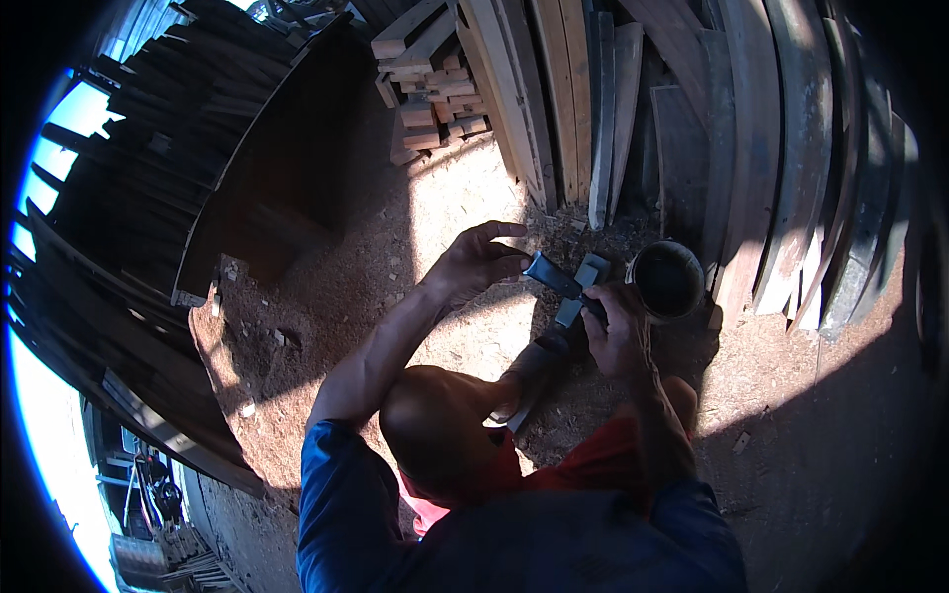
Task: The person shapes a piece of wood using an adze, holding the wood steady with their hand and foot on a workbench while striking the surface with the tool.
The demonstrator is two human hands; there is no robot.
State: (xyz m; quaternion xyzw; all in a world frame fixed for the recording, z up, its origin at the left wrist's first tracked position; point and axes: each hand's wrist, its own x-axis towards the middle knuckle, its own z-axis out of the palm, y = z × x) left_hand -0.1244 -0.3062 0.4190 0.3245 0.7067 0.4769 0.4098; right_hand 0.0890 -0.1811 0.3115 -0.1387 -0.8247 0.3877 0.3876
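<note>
My right hand is closed on the dark handle of a flat metal blade, held at a slant. My left hand is at the blade's far end, index finger stretched out and another fingertip at the tip, apparently touching it. Beneath the blade a grey rectangular block, apparently a sharpening stone, lies on a narrow support by my foot. A round container with a dark inside stands just right of the stone.
Upright planks lean along the back and right. Short sawn boards are stacked at the back. A curved dark panel and piled dark timber stand at the left. My bent legs are below my arms, over a shaving-covered floor.
</note>
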